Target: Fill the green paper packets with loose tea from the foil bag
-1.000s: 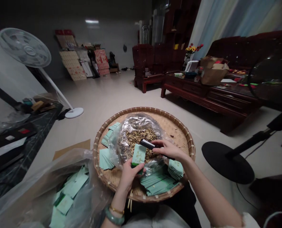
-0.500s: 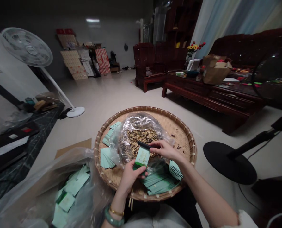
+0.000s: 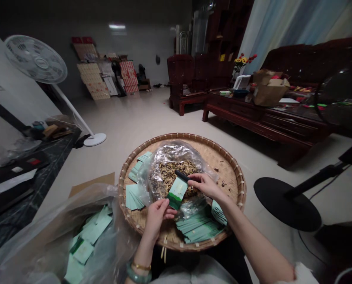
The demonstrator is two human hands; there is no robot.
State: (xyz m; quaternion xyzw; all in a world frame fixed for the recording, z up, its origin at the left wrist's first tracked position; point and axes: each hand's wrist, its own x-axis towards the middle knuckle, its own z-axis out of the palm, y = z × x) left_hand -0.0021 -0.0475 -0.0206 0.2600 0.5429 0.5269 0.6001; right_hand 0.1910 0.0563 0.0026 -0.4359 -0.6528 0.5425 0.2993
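My left hand (image 3: 157,215) pinches the lower end of a small green packet (image 3: 177,192), holding it tilted over a clear plastic bag of dried brownish bits (image 3: 171,173). My right hand (image 3: 205,184) grips a small black scoop (image 3: 182,176) whose tip sits at the packet's top edge. Bag and hands are above a round woven bamboo tray (image 3: 223,157). Stacks of green packets (image 3: 198,228) lie on the tray near my right wrist, and more green packets (image 3: 133,196) lie at its left side.
A large clear plastic bag with green packets (image 3: 87,236) sits at lower left. A white standing fan (image 3: 36,63) is at left, a black fan base (image 3: 287,203) at right. Dark wooden furniture (image 3: 253,114) and a cardboard box (image 3: 267,88) stand behind.
My left hand has slid down to the packet's lower end and the packet now tilts more to the right. The scoop tip has moved down to the packet's top edge.
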